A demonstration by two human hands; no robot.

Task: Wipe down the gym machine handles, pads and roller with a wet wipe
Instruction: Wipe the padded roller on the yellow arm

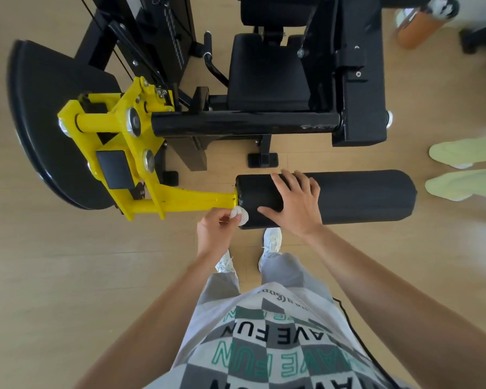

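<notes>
Head view, looking straight down at a black-and-yellow gym machine on a light wood-plank floor (68, 276).

- Black cylindrical padded roller (362, 196): lies horizontal across mid-frame, its left end mounted on a yellow painted steel lever arm (180, 202).
- Left hand (215, 228): fingers curled, pinching a small crumpled white wet wipe (240, 216). The wipe is pressed against the lower left end of the roller, just beside the junction with the yellow arm.
- Right hand (293, 200): flat, fingers spread wide, palm down on top of the roller's left half. Holds nothing.
- Black square seat pad (267, 77): beyond the roller, behind a glossy black steel crossbar (244, 123). Well apart from both hands.
- Curved black handle (212, 66): beside the seat's left edge, untouched.
- Large black half-round guard plate (54, 122): at the far left, behind the yellow pivot.
- Person's white sneakers (274, 238): on the floor just under the near side of the roller.
- Pale green footwear of a second person (460, 153): right edge, near the roller's right end.
- Orange cylindrical bottle (415, 26): top right, blurred.
</notes>
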